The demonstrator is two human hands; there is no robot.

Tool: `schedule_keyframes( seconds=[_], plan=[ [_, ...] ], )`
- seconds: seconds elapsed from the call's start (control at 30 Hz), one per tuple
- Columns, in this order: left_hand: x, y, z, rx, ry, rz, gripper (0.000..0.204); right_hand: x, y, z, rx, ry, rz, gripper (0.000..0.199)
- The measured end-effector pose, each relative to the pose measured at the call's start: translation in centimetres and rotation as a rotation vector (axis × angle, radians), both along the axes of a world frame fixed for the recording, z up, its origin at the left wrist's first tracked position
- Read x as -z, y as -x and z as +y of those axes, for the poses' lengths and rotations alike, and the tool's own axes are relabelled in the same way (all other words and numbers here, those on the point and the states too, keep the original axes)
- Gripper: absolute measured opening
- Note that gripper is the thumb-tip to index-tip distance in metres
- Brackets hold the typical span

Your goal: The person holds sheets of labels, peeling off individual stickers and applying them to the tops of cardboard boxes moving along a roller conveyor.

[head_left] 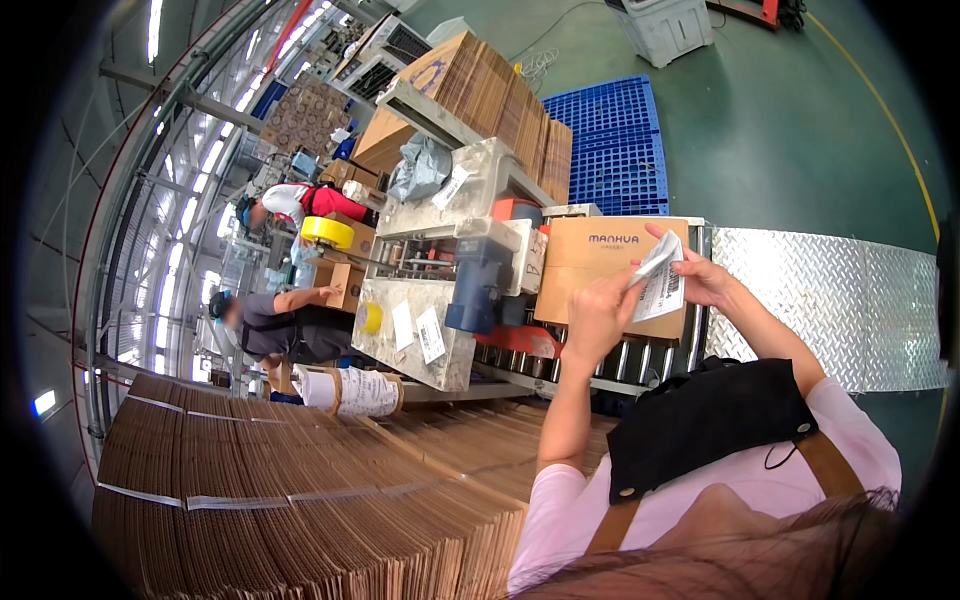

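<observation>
A white printed label sheet (664, 290) is held up in front of me, its top left part bent over. My left hand (600, 310) pinches it at the left edge, fingers closed. My right hand (704, 277) grips its right edge between thumb and fingers. Just beyond and beneath the label, a closed brown cardboard carton (572, 283) lies on the roller conveyor (640, 362). The label and my hands cover part of its top. Whether the label touches the carton, I cannot tell.
Left of the carton stands a taping machine with a blue motor housing (482, 285). More labels (430, 335) lie on its metal table. Flat cartons (300, 470) are stacked at lower left, a label roll (362, 392) on them. A metal plate (820, 305) adjoins at right. Two people work at left.
</observation>
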State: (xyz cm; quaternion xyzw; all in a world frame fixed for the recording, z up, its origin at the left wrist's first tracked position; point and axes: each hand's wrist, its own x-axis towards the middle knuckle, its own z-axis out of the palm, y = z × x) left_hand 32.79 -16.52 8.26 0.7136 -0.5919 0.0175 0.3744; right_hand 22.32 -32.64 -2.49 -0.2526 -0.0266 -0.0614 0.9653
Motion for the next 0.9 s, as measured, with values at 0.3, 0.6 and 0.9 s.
schedule_keyframes(
  seconds=[0.3, 0.6, 0.9],
  plan=[
    [0.8, 4.1, 0.5, 0.064, 0.146, -0.352, 0.03, -2.4, -0.3, 2.3, 0.137, -0.391, -0.088, 0.059],
    [0.7, 4.8, 1.1, 0.213, 0.071, -0.171, 0.046, -4.5, 0.7, 1.9, 0.137, -0.235, -0.001, 0.056],
    [-0.2, 1.6, 0.6, 0.384, 0.017, 0.01, 0.033, -5.5, 0.7, 2.1, 0.101, -0.213, 0.154, 0.055]
  ],
)
